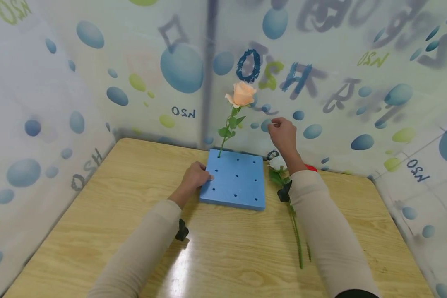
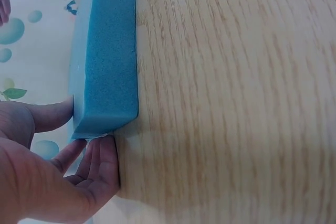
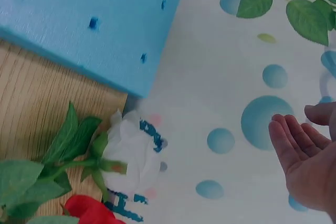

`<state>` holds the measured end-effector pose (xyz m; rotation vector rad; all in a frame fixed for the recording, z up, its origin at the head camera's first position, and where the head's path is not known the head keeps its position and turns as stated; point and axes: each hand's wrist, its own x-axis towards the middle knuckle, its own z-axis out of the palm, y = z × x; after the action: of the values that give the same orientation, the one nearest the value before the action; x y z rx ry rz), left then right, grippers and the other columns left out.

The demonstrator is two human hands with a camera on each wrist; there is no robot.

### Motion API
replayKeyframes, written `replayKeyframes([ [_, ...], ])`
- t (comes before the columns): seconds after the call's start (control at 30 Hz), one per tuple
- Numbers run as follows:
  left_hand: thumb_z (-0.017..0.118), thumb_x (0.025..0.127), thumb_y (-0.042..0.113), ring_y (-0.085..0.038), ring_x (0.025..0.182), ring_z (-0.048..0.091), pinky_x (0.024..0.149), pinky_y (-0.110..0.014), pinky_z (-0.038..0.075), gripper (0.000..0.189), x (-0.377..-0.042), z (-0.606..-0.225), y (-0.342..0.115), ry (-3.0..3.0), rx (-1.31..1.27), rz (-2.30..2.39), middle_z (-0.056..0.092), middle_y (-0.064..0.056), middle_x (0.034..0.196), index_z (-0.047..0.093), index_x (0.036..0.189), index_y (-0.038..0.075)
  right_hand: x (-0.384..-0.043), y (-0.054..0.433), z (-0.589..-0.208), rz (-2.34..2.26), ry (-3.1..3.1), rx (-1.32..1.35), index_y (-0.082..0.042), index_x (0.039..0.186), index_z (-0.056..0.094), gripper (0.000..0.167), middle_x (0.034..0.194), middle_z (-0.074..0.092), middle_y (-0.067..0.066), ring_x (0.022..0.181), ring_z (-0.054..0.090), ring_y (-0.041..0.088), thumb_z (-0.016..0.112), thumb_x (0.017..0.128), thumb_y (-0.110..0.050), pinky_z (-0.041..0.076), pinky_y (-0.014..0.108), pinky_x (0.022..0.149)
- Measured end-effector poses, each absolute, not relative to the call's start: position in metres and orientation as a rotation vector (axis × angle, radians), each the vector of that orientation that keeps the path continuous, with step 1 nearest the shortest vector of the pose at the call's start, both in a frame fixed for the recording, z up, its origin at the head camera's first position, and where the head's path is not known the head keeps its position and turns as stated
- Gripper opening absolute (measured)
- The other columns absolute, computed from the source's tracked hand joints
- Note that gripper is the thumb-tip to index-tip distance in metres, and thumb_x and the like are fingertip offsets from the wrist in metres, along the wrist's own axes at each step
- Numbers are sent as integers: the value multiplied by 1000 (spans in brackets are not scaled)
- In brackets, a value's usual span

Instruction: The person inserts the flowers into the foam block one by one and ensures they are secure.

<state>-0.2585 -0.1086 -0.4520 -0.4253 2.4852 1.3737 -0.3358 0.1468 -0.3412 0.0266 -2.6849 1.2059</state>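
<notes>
A blue foam board [image 1: 231,186] with several small holes lies on the wooden table. One peach rose [image 1: 242,95] stands in its back left hole, leaning slightly right. My left hand [image 1: 195,175] holds the board's left edge, thumb on the top face and fingers against the side, as the left wrist view shows at the foam's edge [image 2: 110,66]. My right hand [image 1: 284,134] is raised in the air, right of the rose and apart from it. In the right wrist view its fingers [image 3: 294,140] are loosely bent with nothing between them.
Right of the board lie a white rose [image 1: 277,163] and a red rose [image 1: 311,167], partly hidden by my right forearm; their stems point toward me. A patterned curtain [image 1: 152,82] with blue spots stands behind the table [image 1: 108,215].
</notes>
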Motion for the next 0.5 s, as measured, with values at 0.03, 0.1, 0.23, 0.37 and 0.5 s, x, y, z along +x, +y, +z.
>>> replayKeyframes([
  [0.03,65,90,15,-29,104,54,85,-38,48,43,-259,-452,-109,2487,-425,1371,56,-18,125,51,128,1,-336,150,-342,1202,-2687,25,-2,128,59,37,118,67,19,95,66,33,53,97,-22,51,44,86],
  [0.1,65,90,15,-29,104,54,86,-39,47,44,-258,-452,-109,2489,-427,1367,56,-18,126,51,128,1,-336,156,-343,1201,-2691,20,-1,129,59,38,117,67,19,94,67,32,52,98,-23,51,43,86],
  [0.23,66,90,15,-29,104,54,87,-39,47,43,-258,-453,-109,2492,-430,1373,56,-17,126,51,127,1,-334,166,-344,1192,-2705,7,0,130,58,39,118,67,21,99,66,32,52,99,-23,50,44,88],
  [0.37,67,89,15,-30,104,54,86,-39,47,43,-258,-453,-109,2485,-428,1388,56,-17,126,52,127,1,-332,177,-346,1169,-2716,-29,2,130,57,39,117,66,22,102,66,34,51,100,-23,49,46,90],
  [0.5,67,89,14,-30,104,54,86,-39,47,44,-259,-452,-109,2481,-426,1393,56,-18,126,51,127,0,-329,188,-349,1137,-2741,-74,2,129,57,40,115,66,23,101,66,34,50,99,-24,50,45,86],
])
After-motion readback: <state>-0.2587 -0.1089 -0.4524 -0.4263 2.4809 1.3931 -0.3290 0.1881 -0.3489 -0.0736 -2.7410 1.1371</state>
